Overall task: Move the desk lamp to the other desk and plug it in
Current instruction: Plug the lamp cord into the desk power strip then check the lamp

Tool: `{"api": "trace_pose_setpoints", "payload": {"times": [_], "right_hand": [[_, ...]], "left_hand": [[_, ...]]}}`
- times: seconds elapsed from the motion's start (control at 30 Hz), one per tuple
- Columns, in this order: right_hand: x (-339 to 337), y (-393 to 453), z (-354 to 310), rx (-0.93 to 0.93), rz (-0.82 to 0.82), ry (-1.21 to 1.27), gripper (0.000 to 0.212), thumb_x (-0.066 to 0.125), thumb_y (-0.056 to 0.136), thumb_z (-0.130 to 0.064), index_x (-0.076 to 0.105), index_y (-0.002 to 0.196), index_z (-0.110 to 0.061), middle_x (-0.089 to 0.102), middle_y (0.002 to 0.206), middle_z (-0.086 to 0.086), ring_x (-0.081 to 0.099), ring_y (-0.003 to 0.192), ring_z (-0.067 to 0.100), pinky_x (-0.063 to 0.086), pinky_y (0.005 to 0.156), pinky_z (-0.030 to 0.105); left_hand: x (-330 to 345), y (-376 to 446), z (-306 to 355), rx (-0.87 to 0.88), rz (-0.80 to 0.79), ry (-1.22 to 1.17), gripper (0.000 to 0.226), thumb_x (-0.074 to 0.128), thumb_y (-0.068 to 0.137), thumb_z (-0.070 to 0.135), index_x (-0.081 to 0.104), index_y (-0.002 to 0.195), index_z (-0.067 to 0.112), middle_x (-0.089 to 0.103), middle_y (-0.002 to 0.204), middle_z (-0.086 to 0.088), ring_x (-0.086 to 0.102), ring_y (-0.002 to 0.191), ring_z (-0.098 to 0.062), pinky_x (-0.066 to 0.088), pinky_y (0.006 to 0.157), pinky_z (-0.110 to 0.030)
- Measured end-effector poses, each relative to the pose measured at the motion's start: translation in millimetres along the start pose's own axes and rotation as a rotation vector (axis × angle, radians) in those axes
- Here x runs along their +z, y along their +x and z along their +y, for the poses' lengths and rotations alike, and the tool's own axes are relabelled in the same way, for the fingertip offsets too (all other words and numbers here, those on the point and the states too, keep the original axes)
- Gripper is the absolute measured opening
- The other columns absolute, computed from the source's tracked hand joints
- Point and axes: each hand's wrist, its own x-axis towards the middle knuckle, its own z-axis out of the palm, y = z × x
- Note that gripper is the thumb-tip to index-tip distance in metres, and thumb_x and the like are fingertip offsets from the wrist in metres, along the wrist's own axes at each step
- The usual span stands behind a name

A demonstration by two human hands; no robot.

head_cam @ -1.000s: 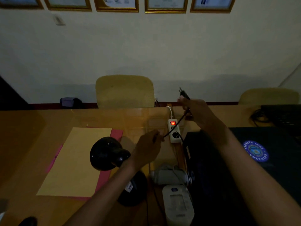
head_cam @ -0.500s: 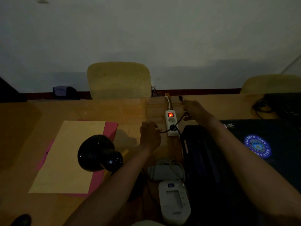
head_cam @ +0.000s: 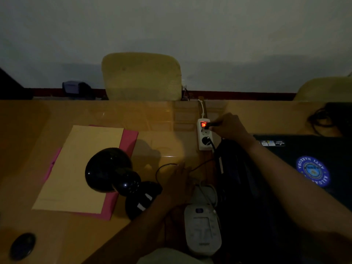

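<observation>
From the head view: your desk lamp (head_cam: 116, 178) already stands on the surface (head_cam: 57, 235), lower centre. Your right hand (head_cam: 231, 128), fingers pinching the plug (head_cam: 209, 125), hovers at the power strip (head_cam: 204, 134), centre-right; insertion remains. Your left hand (head_cam: 179, 180) rests flat, fingers loose, on the cord (head_cam: 162, 168).

My right hand (head_cam: 231, 128) covers most of the plug (head_cam: 209, 124), so I cannot tell if its pins touch the power strip (head_cam: 204, 135). My left hand (head_cam: 179, 180) is blurred.
</observation>
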Motion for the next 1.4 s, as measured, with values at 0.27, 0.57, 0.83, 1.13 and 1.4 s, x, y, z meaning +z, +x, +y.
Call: {"api": "trace_pose_setpoints", "payload": {"times": [0.27, 0.57, 0.83, 1.13, 1.4], "right_hand": [[8, 29, -6, 0.102, -0.119, -0.280, 0.045, 0.079, 0.082, -0.042, 0.072, 0.109, -0.005, 0.071, 0.106, 0.014, 0.070, 0.096, 0.031, 0.053, 0.070, 0.034], [23, 40, 3, 0.129, -0.171, -0.315, 0.041, 0.073, 0.086, -0.043, 0.072, 0.107, -0.008, 0.070, 0.109, 0.013, 0.069, 0.097, 0.029, 0.049, 0.070, 0.030], [30, 49, 4, 0.096, -0.161, -0.312, 0.043, 0.075, 0.085, -0.042, 0.073, 0.103, -0.004, 0.073, 0.105, 0.015, 0.071, 0.091, 0.029, 0.049, 0.064, 0.028], [29, 65, 2, 0.079, -0.232, -0.272, 0.045, 0.078, 0.082, -0.039, 0.068, 0.102, 0.000, 0.069, 0.108, 0.019, 0.069, 0.094, 0.031, 0.041, 0.064, 0.027], [29, 67, 15, 0.114, -0.218, -0.229, 0.038, 0.083, 0.074, -0.040, 0.056, 0.080, -0.014, 0.058, 0.083, 0.008, 0.049, 0.061, 0.014, 0.026, 0.043, 0.018]], "left_hand": [[1, 41, 6, -0.053, 0.100, -0.120, 0.055, 0.042, 0.100, 0.014, 0.017, 0.148, 0.004, 0.007, 0.160, -0.016, 0.021, 0.145, -0.030, 0.032, 0.111, -0.039], [-13, 103, 41, -0.197, 0.146, -0.454, 0.063, 0.048, 0.095, 0.011, 0.017, 0.150, 0.016, 0.017, 0.160, -0.007, 0.026, 0.143, -0.027, 0.023, 0.117, -0.034], [-10, 121, 21, -0.250, 0.002, -0.305, 0.072, 0.057, 0.091, 0.035, 0.017, 0.150, 0.025, 0.026, 0.158, -0.003, 0.042, 0.132, -0.032, 0.039, 0.108, -0.044], [-14, 127, 21, -0.056, 0.064, 0.011, 0.091, 0.064, 0.087, 0.017, 0.001, 0.152, 0.019, 0.002, 0.162, 0.000, 0.054, 0.116, -0.037, 0.049, 0.087, -0.044], [-17, 132, 11, -0.013, 0.000, 0.206, 0.085, 0.056, 0.088, 0.010, 0.000, 0.151, 0.013, -0.003, 0.162, -0.006, 0.027, 0.142, -0.025, 0.034, 0.106, -0.047]]}}
